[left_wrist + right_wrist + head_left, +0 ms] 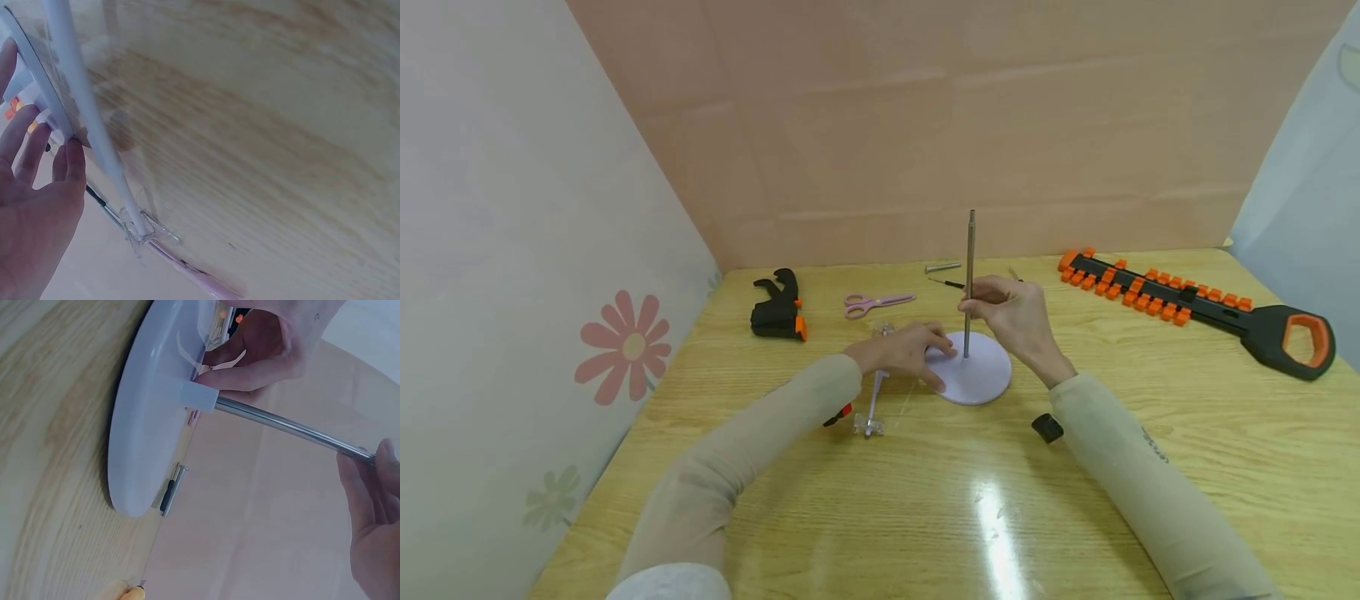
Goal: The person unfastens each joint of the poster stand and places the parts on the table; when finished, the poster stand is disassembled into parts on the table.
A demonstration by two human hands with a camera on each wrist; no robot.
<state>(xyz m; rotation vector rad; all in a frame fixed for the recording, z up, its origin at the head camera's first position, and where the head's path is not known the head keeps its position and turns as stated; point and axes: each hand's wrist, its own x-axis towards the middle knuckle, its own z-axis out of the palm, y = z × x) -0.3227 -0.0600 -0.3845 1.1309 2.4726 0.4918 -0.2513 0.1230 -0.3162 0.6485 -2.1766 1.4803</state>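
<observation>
A round white base [981, 379] with a short socket at its centre lies on the table. A slim metal rod [971, 250] stands upright in that socket. My right hand [1015, 317] pinches the rod between thumb and fingertips, partway up its length. Spread over the left side of the base, my left hand [910, 350] rests its fingers and thumb on the disc; in the left wrist view its fingertips [75, 150] touch the rim. Close by, partly under the left forearm, is a white bar [876, 400] with clear plastic clips at its ends.
Pink scissors [880, 304], a bolt [942, 267] and a thin black-handled tool [953, 284] lie behind the base. A black clamp [778, 308] sits at the left, a long black-and-orange holder [1165, 292] at the right. A small black piece [1047, 428] lies beside the right sleeve.
</observation>
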